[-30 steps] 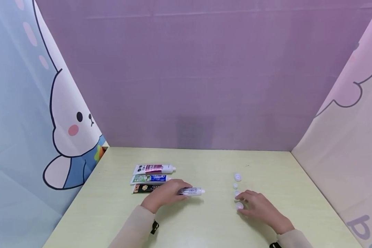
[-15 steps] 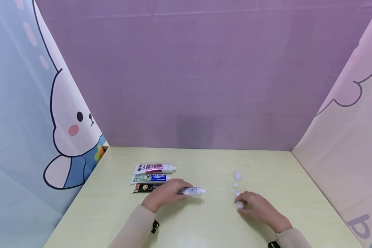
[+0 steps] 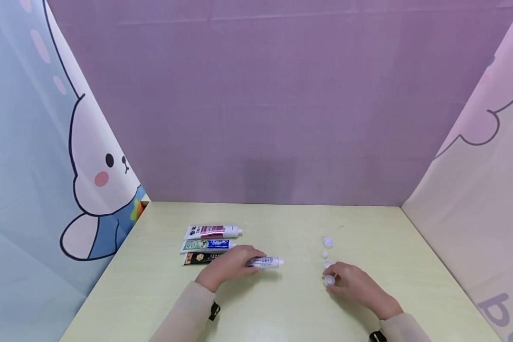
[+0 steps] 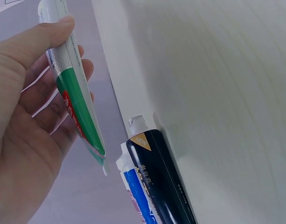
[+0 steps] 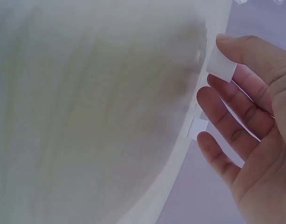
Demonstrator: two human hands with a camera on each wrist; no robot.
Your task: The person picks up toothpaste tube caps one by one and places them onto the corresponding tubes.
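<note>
My left hand [image 3: 231,267] grips a toothpaste tube [image 4: 77,93] with a white front half and a green tail, its thumb and fingers wrapped around the body. In the head view the tube's nozzle points right. Beside that hand lie a black tube [image 4: 154,172], a blue-green tube [image 3: 208,245] and a white-and-maroon tube [image 3: 213,232], the black one partly covered by the hand. My right hand [image 3: 359,286] pinches a white cap [image 5: 221,65] between thumb and fingers. Another white cap [image 3: 327,264] sits right at its fingertips, partly hidden.
Farther back in the same row stand a small white cap [image 3: 324,254] and a wider one [image 3: 327,242]. The pale table [image 3: 282,304] meets a purple backdrop [image 3: 265,118] behind and patterned cloth [image 3: 487,199] at each side.
My right hand's fingers have drawn in on the nearest cap, which has shifted slightly away from me. My left hand and the tubes look the same.
</note>
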